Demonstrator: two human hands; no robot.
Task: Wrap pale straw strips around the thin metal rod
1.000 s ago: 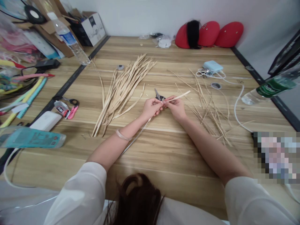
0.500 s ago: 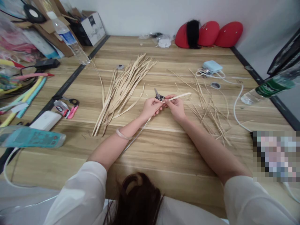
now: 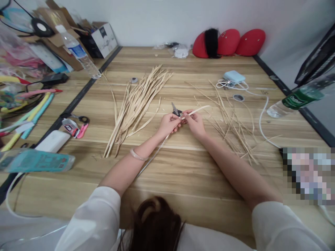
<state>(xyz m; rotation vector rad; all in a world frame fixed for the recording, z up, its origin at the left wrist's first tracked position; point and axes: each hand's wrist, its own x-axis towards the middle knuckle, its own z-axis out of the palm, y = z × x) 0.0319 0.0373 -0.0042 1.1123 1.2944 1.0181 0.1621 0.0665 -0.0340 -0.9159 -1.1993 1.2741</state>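
While both hands meet at mid-table, left hand (image 3: 169,124) and right hand (image 3: 194,122) pinch one pale strip (image 3: 196,110) between fingertips; its free end points right, off the wood. Scissors (image 3: 175,109) lie just beyond the knuckles. Right: thin scraps (image 3: 230,122), seemingly worked waste. Farther left: bundle (image 3: 136,101) of uncut strips. Judged early; most remains.

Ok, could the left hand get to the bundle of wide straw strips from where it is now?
Probably yes. The left hand pinches a strip together with the right hand, so it must let go first. The bundle lies just to its left, with only bare table between.
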